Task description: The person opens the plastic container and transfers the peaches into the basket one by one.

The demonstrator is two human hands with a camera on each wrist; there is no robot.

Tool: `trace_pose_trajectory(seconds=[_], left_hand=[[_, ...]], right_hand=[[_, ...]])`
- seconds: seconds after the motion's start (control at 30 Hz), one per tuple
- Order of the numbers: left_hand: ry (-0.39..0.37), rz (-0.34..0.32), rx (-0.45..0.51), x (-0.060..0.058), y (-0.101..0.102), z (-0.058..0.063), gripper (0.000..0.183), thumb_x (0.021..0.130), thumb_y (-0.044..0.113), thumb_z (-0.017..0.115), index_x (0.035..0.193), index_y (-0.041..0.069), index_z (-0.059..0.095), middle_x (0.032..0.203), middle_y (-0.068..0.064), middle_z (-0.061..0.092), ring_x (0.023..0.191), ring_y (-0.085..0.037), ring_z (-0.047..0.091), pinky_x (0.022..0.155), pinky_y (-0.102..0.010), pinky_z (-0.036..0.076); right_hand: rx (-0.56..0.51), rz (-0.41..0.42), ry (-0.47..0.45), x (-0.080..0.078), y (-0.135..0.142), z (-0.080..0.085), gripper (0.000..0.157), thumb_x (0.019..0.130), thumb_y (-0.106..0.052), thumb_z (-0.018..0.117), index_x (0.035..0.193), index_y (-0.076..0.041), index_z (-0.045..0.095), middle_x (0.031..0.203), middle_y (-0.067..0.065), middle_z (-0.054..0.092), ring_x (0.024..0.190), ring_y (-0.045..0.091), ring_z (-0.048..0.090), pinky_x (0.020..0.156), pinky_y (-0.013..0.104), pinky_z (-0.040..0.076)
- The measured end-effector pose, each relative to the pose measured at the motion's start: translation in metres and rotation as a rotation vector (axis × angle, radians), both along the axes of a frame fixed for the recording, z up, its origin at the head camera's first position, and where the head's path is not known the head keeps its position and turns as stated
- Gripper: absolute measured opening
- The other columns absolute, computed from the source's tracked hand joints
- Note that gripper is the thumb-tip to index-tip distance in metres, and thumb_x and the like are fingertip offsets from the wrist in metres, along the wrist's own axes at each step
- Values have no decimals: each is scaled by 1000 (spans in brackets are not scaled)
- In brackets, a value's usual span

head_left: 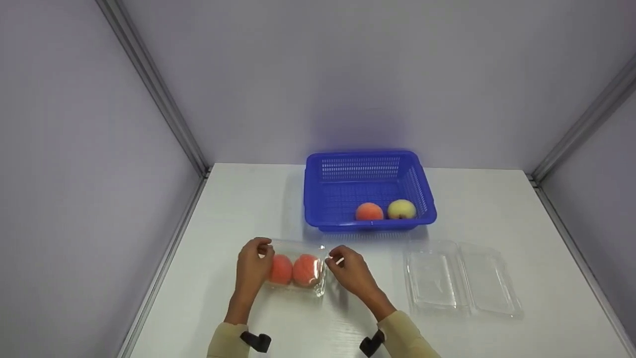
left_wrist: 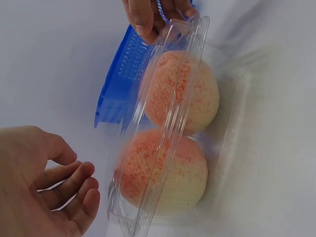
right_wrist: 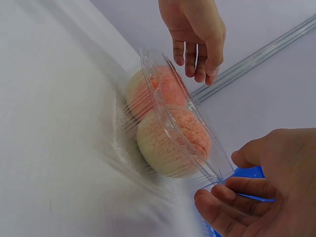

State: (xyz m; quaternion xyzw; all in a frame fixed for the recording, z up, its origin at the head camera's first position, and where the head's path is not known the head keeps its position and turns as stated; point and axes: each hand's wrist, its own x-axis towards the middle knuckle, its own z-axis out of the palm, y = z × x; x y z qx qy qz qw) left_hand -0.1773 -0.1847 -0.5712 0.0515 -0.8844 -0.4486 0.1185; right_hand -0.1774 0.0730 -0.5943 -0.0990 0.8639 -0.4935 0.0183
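The left hand (head_left: 252, 266), at the left end of a clear box (head_left: 322, 283) in the lower middle of the frame, has its thumb and fingers parted and loosely bent; the left wrist view shows a gap between them and the plastic, so it grips nothing. The right hand (head_left: 353, 271) is at the box's other end, thumb and fingertips set about a corner of the rim; whether they pinch that corner or just touch it, I cannot tell. Inside the box two peaches, one on the left (head_left: 280, 269) and one on the right (head_left: 306, 271), sit side by side, with the lid over them. The step in hand looks to be closing this box; the two rims run close along each other, but whether they have snapped together is too hard to make out. The next move seems to call for light pressure along the rim and at the corners, without squashing the fruit. Farther out, above the box, a blue basket (head_left: 328, 224) stands in the centre of the frame, holding a reddish peach (head_left: 369, 212) and a pale yellow one (head_left: 401, 209) along its near side. At lower right, a second clear box (head_left: 437, 281) lies unfolded and empty on the white table (head_left: 238, 189).
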Motion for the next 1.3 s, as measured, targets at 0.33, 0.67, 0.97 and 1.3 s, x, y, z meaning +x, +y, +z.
trace_pose_trajectory(seconds=[0.33, 0.67, 0.97, 1.3], left_hand=[[-154, 67, -73, 0, -6, -12, 44, 98, 14, 67, 135, -11, 61, 128, -31, 59, 123, -47, 56, 104, -60, 50], [-271, 43, -8, -2, -6, -15, 46, 104, 19, 60, 136, -14, 60, 121, -28, 66, 112, -40, 67, 98, -56, 57], [-275, 45, -3, -4, -5, -16, 46, 103, 20, 61, 135, -14, 61, 121, -27, 66, 111, -39, 67, 96, -55, 57], [-244, 42, -26, 0, -5, -16, 45, 101, 18, 62, 130, -16, 63, 115, -27, 67, 108, -40, 68, 95, -57, 57]], right_hand=[[-22, 5, -126, 0, -2, -4, 47, 103, -30, 68, 129, 7, 61, 110, 15, 76, 89, 22, 74, 75, 35, 60], [-91, 28, -190, 1, -5, -3, 50, 101, -26, 71, 133, 11, 57, 103, 16, 72, 77, 14, 70, 63, 27, 59], [-115, 6, -217, 0, -4, -5, 54, 98, -23, 75, 135, 10, 54, 94, 12, 72, 68, 16, 72, 59, 26, 56], [-162, 0, -197, 0, -4, -7, 54, 95, -19, 77, 133, 11, 53, 91, 13, 72, 66, 25, 76, 59, 28, 59]])
